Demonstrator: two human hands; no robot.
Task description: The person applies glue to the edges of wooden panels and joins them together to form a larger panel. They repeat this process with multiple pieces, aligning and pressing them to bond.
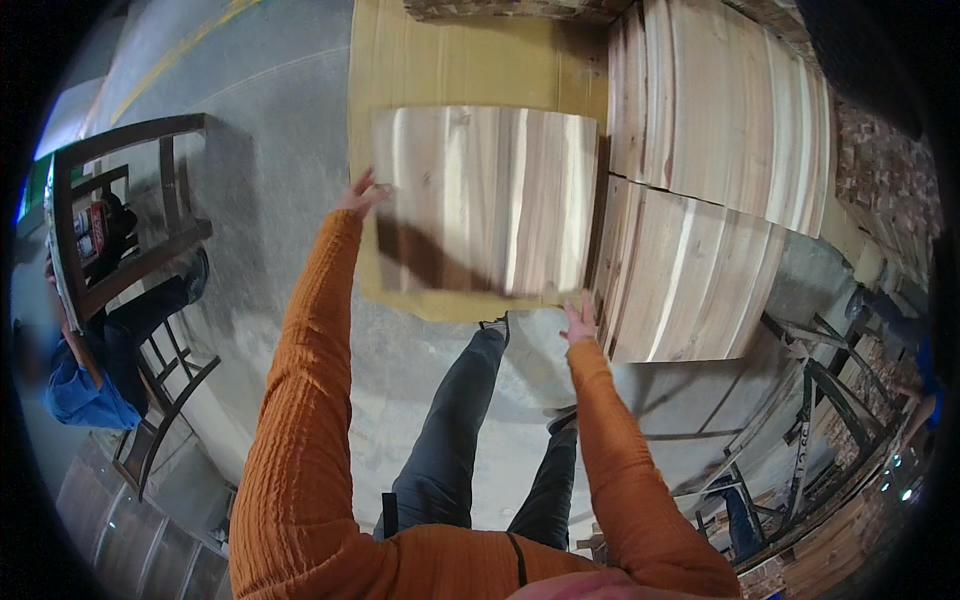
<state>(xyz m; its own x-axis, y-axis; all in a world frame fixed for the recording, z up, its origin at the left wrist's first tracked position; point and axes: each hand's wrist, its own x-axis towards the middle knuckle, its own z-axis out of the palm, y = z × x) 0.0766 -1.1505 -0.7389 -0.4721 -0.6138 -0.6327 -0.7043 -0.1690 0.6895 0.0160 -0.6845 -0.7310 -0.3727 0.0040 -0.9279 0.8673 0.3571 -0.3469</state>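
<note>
A thin sheet of pale wood veneer [485,200] hangs in front of me, above a tan cardboard sheet [400,60] on the concrete floor. My left hand [362,195] grips the veneer's left edge near its upper corner. My right hand [579,320] holds its lower right corner. Both arms wear orange sleeves. Below the sheet my legs in dark trousers stand on the floor.
Stacks of similar veneer sheets [720,110] lie to the right of the held one. A person in blue [80,390] sits at the left by a dark wooden chair frame [130,230]. Metal frames and timber [820,400] crowd the lower right.
</note>
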